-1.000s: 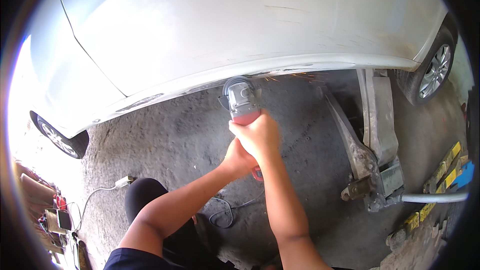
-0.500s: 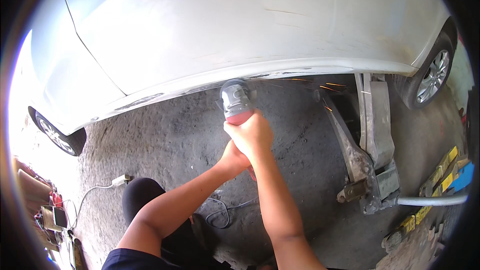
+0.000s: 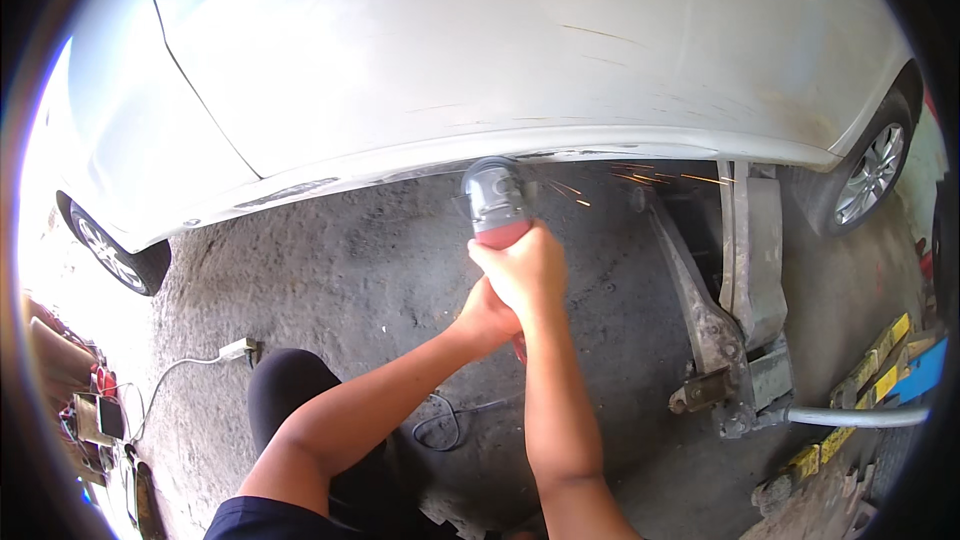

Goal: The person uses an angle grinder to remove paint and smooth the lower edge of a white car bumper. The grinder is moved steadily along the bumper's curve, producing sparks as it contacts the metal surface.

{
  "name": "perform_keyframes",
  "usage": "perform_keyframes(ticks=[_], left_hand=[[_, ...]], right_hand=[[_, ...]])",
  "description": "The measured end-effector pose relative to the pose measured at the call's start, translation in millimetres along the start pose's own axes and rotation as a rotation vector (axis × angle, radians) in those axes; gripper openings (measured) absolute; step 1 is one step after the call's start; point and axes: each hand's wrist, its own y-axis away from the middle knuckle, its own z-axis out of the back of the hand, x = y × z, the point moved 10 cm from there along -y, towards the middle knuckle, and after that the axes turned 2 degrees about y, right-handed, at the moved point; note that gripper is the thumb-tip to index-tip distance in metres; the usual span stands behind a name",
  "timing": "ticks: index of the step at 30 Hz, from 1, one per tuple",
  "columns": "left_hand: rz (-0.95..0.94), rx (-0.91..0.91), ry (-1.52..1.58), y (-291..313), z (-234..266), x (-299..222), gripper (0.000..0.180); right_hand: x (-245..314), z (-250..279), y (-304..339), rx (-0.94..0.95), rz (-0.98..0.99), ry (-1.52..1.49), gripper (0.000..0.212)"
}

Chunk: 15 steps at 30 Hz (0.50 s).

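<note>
You grip a grey-headed, red-bodied angle grinder [image 3: 497,195] in both hands, your right hand [image 3: 530,265] wrapped around the red body, your left hand [image 3: 487,316] curled on it just below, fingers partly hidden; the tool's head is at the scraped lower sill [image 3: 590,137] of a silvery-white car [image 3: 400,60], the exact contact blurred; orange sparks [image 3: 640,177] streak right toward a grey metal jack [image 3: 765,280]; a dark cable [image 3: 458,428] loops on rough grey concrete [image 3: 330,280]; a white rectangular socket block [image 3: 237,348] lies by your dark-clad knee [image 3: 290,385], and at lower left stands a tan box-shaped item [image 3: 92,418], contents too indistinct to tell.
</note>
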Motion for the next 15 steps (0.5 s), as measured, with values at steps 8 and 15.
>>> perform_keyframes(ticks=[8, 15], left_hand=[[-0.013, 0.074, -0.098, -7, -5, 0, 0.074], [0.061, 0.088, -0.194, -4, 3, -2, 0.077]], right_hand=[[-5, 14, 3, -0.082, -0.040, 0.037, 0.060], [-9, 12, 4, -0.071, -0.060, -0.081, 0.060]])
